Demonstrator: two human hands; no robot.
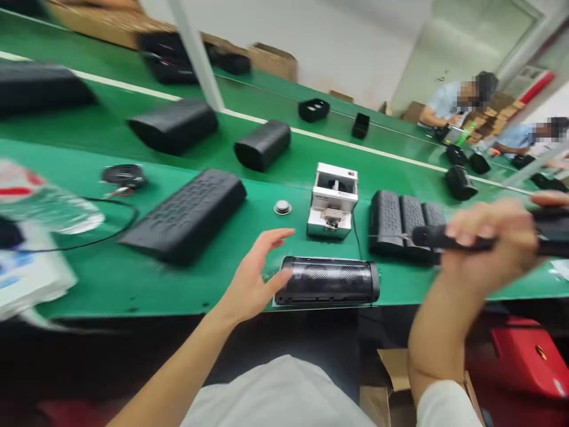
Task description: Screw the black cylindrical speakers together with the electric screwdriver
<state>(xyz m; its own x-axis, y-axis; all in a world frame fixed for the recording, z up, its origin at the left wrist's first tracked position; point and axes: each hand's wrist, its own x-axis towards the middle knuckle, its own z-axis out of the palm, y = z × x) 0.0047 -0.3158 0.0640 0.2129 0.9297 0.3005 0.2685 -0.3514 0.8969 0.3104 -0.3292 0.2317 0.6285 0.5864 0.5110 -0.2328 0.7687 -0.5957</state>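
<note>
My left hand point(255, 276) is open, fingers spread, right beside the left end of a black cylindrical speaker body point(328, 280) that lies on its side near the front edge of the green bench point(133, 279). The thumb nearly touches it. My right hand point(489, 243) is closed around a black electric screwdriver point(438, 237), held level above the bench with its tip pointing left toward a row of black ribbed shells point(402, 220). A small silver screw feeder point(332, 201) stands just behind the speaker body.
A long black speaker cover point(186, 213) lies to the left, with a loose speaker driver point(123, 176) and cable behind it. More black housings point(263, 144) ride the green conveyor. Two other people work at the far right. A red box point(528, 356) sits under the bench.
</note>
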